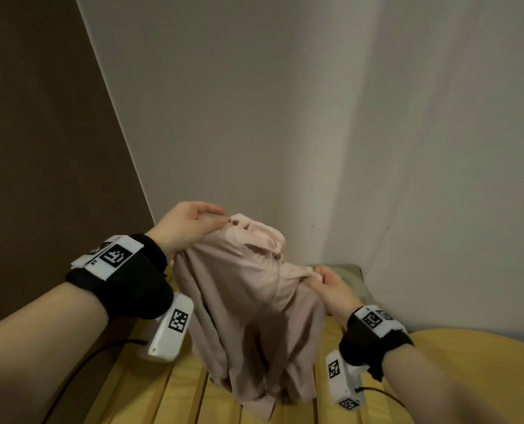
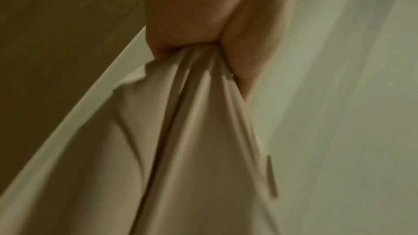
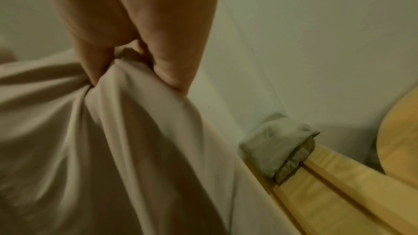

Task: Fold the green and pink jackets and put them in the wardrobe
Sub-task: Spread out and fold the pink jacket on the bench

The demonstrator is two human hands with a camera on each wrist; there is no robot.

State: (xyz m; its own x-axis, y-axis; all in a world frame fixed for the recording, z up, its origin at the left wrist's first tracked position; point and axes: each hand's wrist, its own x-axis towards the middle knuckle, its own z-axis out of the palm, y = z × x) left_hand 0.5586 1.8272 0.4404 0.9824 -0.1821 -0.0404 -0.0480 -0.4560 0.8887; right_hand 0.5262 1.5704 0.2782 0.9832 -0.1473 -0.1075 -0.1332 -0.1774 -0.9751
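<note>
Green jacket [image 1: 335, 268] mostly behind pink jacket [image 1: 248, 304]

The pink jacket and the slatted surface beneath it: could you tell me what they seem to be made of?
Pink jacket: thin, soft woven fabric, matte; it bunches into fine folds where the hands pinch it, though the fibre cannot be told. Slatted surface: probably light wood with a smooth yellowish finish, with parallel boards and faint grain.

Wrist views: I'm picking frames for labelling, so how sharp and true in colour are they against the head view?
Head view: dim but fairly sharp on the pink jacket, right forearm blurred. Left wrist view: soft, motion-smeared, the left hand pinching cloth that looks beige. Right wrist view: similar blur and yellowish cast around the right hand; the folded green jacket reads clearer.
</note>
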